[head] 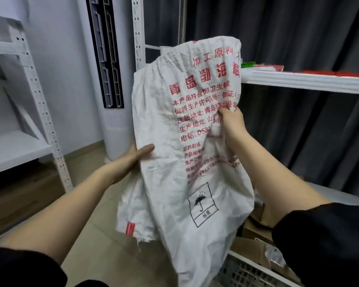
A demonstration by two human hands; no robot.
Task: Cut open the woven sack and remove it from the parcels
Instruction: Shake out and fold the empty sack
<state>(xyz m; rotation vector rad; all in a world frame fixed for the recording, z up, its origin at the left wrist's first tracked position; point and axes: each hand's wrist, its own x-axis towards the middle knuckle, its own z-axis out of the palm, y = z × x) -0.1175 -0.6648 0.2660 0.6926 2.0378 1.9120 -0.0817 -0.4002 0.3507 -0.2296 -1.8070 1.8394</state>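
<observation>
A white woven sack (174, 162) with red print and a black umbrella mark hangs limp in the air in front of me. My right hand (231, 119) grips a bunch of its fabric near the middle of the right side. My left hand (136, 157) holds the sack's left edge, thumb laid across the front and the fingers hidden behind the cloth. The frayed lower end of the sack dangles at the bottom left. Brown cardboard parcels (255, 230) lie in a white plastic crate (243, 270) at the lower right, partly hidden by the sack and my right sleeve.
A white metal shelf (298, 80) with red packets stands at the right before dark curtains. Another white rack (19, 150) is at the left, and a tall white floor air conditioner (112, 79) stands behind the sack. Beige floor lies below.
</observation>
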